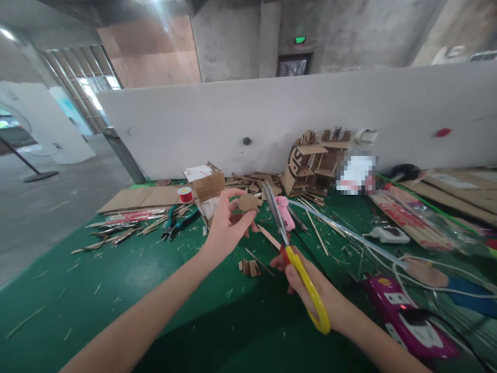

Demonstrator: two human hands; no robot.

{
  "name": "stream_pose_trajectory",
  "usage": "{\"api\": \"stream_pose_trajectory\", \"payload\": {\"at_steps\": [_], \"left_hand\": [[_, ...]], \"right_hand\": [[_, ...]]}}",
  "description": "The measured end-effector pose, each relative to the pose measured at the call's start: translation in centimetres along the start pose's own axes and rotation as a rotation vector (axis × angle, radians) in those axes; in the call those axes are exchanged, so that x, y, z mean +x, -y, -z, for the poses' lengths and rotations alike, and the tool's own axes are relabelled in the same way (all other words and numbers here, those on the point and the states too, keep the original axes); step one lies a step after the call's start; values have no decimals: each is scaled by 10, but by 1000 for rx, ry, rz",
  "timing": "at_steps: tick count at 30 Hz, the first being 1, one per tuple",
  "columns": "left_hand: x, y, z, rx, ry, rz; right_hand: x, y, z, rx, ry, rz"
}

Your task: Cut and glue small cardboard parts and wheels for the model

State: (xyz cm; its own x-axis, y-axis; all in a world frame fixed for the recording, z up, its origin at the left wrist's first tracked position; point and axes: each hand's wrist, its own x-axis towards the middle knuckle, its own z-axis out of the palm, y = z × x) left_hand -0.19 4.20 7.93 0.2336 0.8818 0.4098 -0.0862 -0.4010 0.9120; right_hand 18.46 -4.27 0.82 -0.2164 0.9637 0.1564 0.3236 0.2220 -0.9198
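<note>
Between the thumb and fingers of my left hand (229,223) is a small round cardboard disc (248,202), held up over the table. My right hand (310,280) grips yellow-handled scissors (280,217), their metal blades pointing up and away, just right of the disc and apart from it. The blades look nearly closed. Behind them lies a pink glue gun (285,213). On the green table below the hands sit a few small folded cardboard pieces (249,268) and a thin stick.
Green-handled pliers (179,224) and a red thread spool (185,195) lie left. A small cardboard shelf (306,168) stands at the back against the white partition (217,124). A purple power strip (404,316) with cables is at right. Scraps and sticks litter the table.
</note>
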Motion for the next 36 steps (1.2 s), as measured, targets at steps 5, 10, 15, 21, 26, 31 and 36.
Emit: {"api": "stream_pose_trajectory", "payload": {"at_steps": [5, 10, 15, 21, 26, 31, 36], "left_hand": [[0, -6, -2, -62, -100, 74], [3, -4, 2, -34, -211, 107], [5, -6, 3, -180, -217, 195], [6, -4, 1, -311, -245, 214], [4, -3, -1, -217, -306, 119], [2, -4, -4, -119, -296, 104], [2, -1, -5, -189, -318, 140]], "right_hand": [[13, 5, -5, -44, 8, -3], [25, 3, -10, -62, 0, 18], [25, 0, -11, -109, -14, 40], [22, -4, -11, -121, 5, 53], [22, -8, -11, -174, 13, 76], [23, -9, -10, -114, 29, 72], [22, -8, -10, -128, 23, 54]]}}
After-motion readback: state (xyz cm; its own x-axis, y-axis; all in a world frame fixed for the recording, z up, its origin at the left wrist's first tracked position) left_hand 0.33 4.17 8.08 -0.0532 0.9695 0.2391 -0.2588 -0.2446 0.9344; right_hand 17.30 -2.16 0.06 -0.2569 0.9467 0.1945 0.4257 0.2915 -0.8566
